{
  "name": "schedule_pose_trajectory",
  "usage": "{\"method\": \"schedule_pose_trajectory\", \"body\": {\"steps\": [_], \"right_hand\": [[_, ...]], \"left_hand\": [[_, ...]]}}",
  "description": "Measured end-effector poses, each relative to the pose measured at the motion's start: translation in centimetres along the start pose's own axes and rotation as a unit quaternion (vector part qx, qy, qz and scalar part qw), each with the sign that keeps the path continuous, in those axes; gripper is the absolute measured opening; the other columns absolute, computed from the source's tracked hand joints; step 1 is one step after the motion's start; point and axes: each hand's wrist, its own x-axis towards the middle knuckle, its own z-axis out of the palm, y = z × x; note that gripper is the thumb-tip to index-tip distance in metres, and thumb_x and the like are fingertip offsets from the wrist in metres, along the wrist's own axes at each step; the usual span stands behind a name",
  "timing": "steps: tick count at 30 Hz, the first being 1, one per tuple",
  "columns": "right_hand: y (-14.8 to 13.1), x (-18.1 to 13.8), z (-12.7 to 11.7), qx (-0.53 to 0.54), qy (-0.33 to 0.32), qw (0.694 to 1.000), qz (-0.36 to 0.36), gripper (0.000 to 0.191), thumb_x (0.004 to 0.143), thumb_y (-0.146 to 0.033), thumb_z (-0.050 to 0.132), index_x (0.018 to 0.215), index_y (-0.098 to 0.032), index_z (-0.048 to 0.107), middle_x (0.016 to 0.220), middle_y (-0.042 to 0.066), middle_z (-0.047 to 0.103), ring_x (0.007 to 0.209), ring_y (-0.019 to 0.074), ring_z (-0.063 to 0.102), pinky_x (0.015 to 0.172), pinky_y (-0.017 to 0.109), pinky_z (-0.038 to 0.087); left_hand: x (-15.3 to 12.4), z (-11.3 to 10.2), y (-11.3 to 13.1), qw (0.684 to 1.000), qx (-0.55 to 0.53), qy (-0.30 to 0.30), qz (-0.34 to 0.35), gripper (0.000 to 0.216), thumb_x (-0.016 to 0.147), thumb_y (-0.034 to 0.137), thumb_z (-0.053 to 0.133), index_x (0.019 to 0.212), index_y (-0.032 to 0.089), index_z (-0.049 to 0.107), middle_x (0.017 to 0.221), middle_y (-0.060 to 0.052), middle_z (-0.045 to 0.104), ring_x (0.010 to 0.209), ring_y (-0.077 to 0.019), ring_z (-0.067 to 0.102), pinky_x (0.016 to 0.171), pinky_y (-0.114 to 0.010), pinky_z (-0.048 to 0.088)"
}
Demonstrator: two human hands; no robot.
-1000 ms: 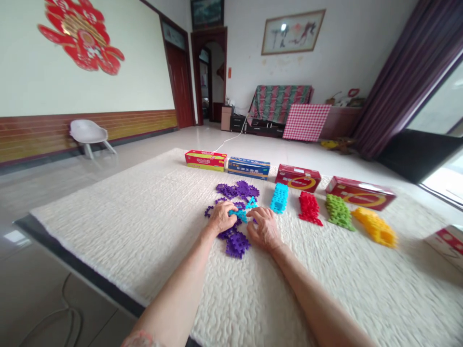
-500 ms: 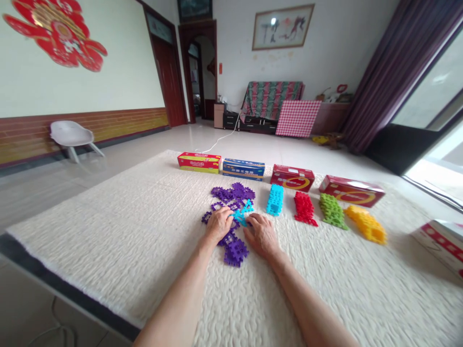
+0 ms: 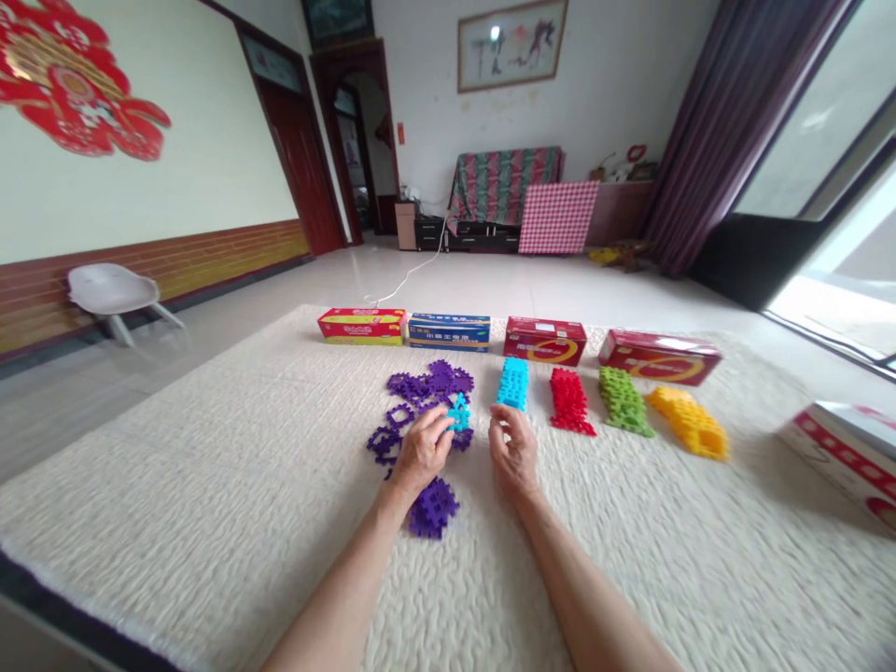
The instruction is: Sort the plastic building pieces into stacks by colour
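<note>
My left hand (image 3: pixel 422 451) pinches a light blue interlocking plastic piece (image 3: pixel 460 413) between thumb and fingers, over the scattered purple interlocking pieces (image 3: pixel 434 509). My right hand (image 3: pixel 514 453) is raised a little to the right, its fingers curled inward; whatever is between them, if anything, is hidden. Just beyond its fingertips lies a light blue stack (image 3: pixel 513 381) of joined pieces; I cannot tell whether they touch. Further right lie a red stack (image 3: pixel 570 401), a green stack (image 3: pixel 623 401) and a yellow stack (image 3: pixel 690 423).
Along the far edge of the cream quilted cover (image 3: pixel 231 448) stand a red-yellow box (image 3: pixel 362 327), a blue box (image 3: pixel 449 332) and two dark red boxes (image 3: pixel 545 342). A white-red box (image 3: pixel 847 457) sits at the right. Beyond is a white chair (image 3: pixel 116 291).
My hands have moved apart and my right hand has lifted, fingers now curled. The light blue piece stays with my left hand, now more upright. The view has shifted slightly to the right.
</note>
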Motion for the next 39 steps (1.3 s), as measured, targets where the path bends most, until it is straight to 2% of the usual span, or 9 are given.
{"method": "schedule_pose_trajectory", "body": {"steps": [4, 9, 12, 14, 18, 22, 27, 36, 39], "right_hand": [[1.9, 0.6, -1.8, -0.039, 0.064, 0.997, 0.029, 0.023, 0.083, -0.022, 0.043, 0.095, -0.02, 0.062, 0.09, 0.008, 0.067, 0.083, 0.0202, 0.063, 0.068, 0.034, 0.052], [3.4, 0.5, -3.3, -0.068, 0.079, 0.994, 0.039, 0.026, 0.079, -0.016, 0.038, 0.086, -0.021, 0.062, 0.083, 0.006, 0.067, 0.08, 0.0201, 0.063, 0.077, 0.037, 0.05], [3.1, 0.2, -3.3, -0.07, 0.042, 0.996, 0.032, 0.025, 0.074, -0.013, 0.04, 0.08, -0.022, 0.062, 0.079, 0.004, 0.068, 0.076, 0.0198, 0.063, 0.074, 0.035, 0.05], [2.4, 0.1, -3.2, -0.074, -0.007, 0.997, 0.016, 0.024, 0.069, -0.012, 0.044, 0.081, -0.022, 0.063, 0.081, 0.004, 0.068, 0.078, 0.0201, 0.062, 0.075, 0.034, 0.049], [0.8, -0.2, -3.2, -0.135, -0.148, 0.979, -0.036, 0.034, 0.069, -0.015, 0.051, 0.101, -0.021, 0.062, 0.102, 0.007, 0.066, 0.094, 0.0233, 0.058, 0.086, 0.038, 0.044], [0.1, -0.6, -3.3, -0.21, -0.206, 0.954, -0.06, 0.04, 0.074, -0.023, 0.057, 0.114, -0.022, 0.057, 0.117, 0.009, 0.061, 0.105, 0.0265, 0.053, 0.089, 0.041, 0.04], [0.3, -0.8, -3.1, -0.244, -0.218, 0.943, -0.066, 0.034, 0.079, -0.028, 0.059, 0.112, -0.023, 0.057, 0.115, 0.008, 0.061, 0.103, 0.0261, 0.053, 0.085, 0.039, 0.04], [0.1, -0.3, -3.1, -0.239, -0.235, 0.941, -0.042, 0.036, 0.074, -0.02, 0.058, 0.11, -0.021, 0.059, 0.11, 0.009, 0.063, 0.1, 0.0268, 0.056, 0.087, 0.042, 0.042], [0.3, -0.1, -3.1, -0.214, -0.204, 0.954, -0.041, 0.038, 0.074, -0.021, 0.058, 0.112, -0.02, 0.058, 0.11, 0.01, 0.062, 0.098, 0.0259, 0.057, 0.087, 0.041, 0.044]], "left_hand": [[1.9, 2.1, 3.0, 0.996, -0.026, -0.075, 0.029, 0.025, 0.087, 0.014, 0.051, 0.107, 0.019, 0.065, 0.122, -0.01, 0.061, 0.115, -0.0208, 0.057, 0.103, -0.036, 0.046], [4.3, 2.7, 3.9, 0.996, -0.02, -0.08, 0.017, 0.031, 0.084, 0.007, 0.047, 0.106, 0.017, 0.066, 0.116, -0.01, 0.064, 0.111, -0.0199, 0.058, 0.103, -0.033, 0.045], [4.6, 2.6, 3.1, 0.995, 0.0, -0.102, 0.021, 0.034, 0.082, 0.005, 0.046, 0.107, 0.016, 0.066, 0.114, -0.01, 0.066, 0.109, -0.0208, 0.059, 0.102, -0.034, 0.045], [4.2, 2.5, 2.4, 0.993, 0.011, -0.114, 0.028, 0.039, 0.079, 0.003, 0.046, 0.113, 0.014, 0.064, 0.119, -0.012, 0.064, 0.112, -0.0229, 0.057, 0.103, -0.036, 0.044], [3.2, 2.8, 0.9, 0.992, 0.024, -0.126, 0.018, 0.046, 0.077, 0.0, 0.042, 0.117, 0.011, 0.061, 0.121, -0.014, 0.062, 0.115, -0.0238, 0.056, 0.104, -0.037, 0.044], [3.0, 3.1, 0.1, 0.988, 0.024, -0.148, 0.03, 0.044, 0.077, 0.002, 0.041, 0.113, 0.015, 0.063, 0.121, -0.011, 0.062, 0.114, -0.0222, 0.055, 0.104, -0.038, 0.044], [3.2, 3.1, 0.1, 0.989, 0.022, -0.145, 0.028, 0.043, 0.076, 0.001, 0.041, 0.107, 0.017, 0.066, 0.117, -0.009, 0.064, 0.11, -0.0207, 0.057, 0.102, -0.037, 0.045], [3.3, 2.7, 0.7, 0.99, 0.004, -0.139, 0.018, 0.038, 0.077, 0.0, 0.042, 0.1, 0.017, 0.068, 0.11, -0.009, 0.066, 0.104, -0.0219, 0.059, 0.097, -0.033, 0.045], [3.3, 2.8, 0.7, 0.991, 0.007, -0.133, 0.015, 0.038, 0.076, -0.001, 0.043, 0.098, 0.018, 0.068, 0.108, -0.009, 0.066, 0.104, -0.0216, 0.058, 0.097, -0.032, 0.045]]}}
